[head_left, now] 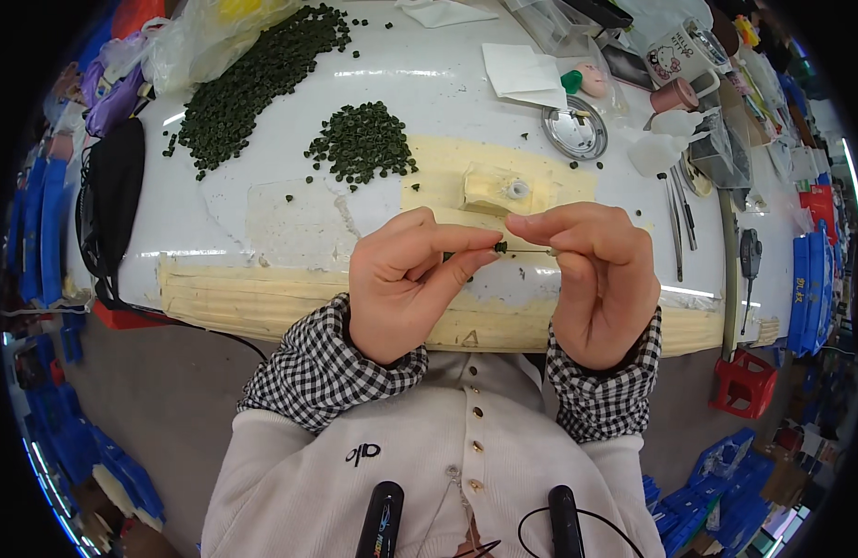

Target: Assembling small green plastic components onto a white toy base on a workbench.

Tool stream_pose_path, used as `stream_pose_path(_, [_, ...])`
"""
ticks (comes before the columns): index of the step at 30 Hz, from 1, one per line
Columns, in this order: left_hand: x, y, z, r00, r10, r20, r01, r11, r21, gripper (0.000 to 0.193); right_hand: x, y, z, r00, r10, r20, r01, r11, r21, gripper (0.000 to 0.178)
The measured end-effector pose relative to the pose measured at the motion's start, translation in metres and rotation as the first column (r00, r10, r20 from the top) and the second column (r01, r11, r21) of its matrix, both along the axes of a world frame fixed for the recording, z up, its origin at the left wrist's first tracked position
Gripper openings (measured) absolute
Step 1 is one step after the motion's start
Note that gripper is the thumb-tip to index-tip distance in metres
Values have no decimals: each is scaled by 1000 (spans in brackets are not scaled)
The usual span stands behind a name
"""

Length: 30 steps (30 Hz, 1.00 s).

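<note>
Dark green: one small bead (501, 247), pinched at the fingertips between thumb and forefinger of the left hand (406, 279), above the near side of the white table (197, 209). Metal-looking: one thin rod (531, 250), running from the bead towards 3 o'clock; the right hand (604, 284) appears to grip its far end, the contact partly hidden from where I stand. Handling, in my judgement: bead and rod in one straight line, light pinch, slow push, no sideways bend. Pose: left hand in from 7 o'clock, fingers to 2; right hand in from 5 o'clock, forefinger stretched towards 9 over the rod, remaining fingers curled. Stock: small heap (362, 142) at 10 o'clock, larger heap (252, 88) beyond. Pale yellow block (485, 189): 12 o'clock.
</note>
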<state>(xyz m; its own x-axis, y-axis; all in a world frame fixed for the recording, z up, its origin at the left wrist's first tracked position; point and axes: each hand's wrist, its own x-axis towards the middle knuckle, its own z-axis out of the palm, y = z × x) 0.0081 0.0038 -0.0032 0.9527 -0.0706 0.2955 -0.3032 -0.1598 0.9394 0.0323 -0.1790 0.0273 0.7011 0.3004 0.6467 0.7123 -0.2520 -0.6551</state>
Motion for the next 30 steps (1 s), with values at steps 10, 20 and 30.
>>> stream_pose_path(10, [0, 0, 0, 1000, 1, -9, -1, 1000, 1, 21, -1, 0, 5, 1000, 17, 27, -13, 989, -145, 8])
stream_pose_path(20, [0, 0, 0, 1000, 2, -16, -2, 1000, -6, 21, 3, -1, -3, 994, -107, -6, 107, 993, 59, 12])
stream_pose_path(30, [0, 0, 0, 999, 26, -29, -26, 1000, -4, 21, 26, 2, -15, 933, -334, 132, 357, 899, -253, 11])
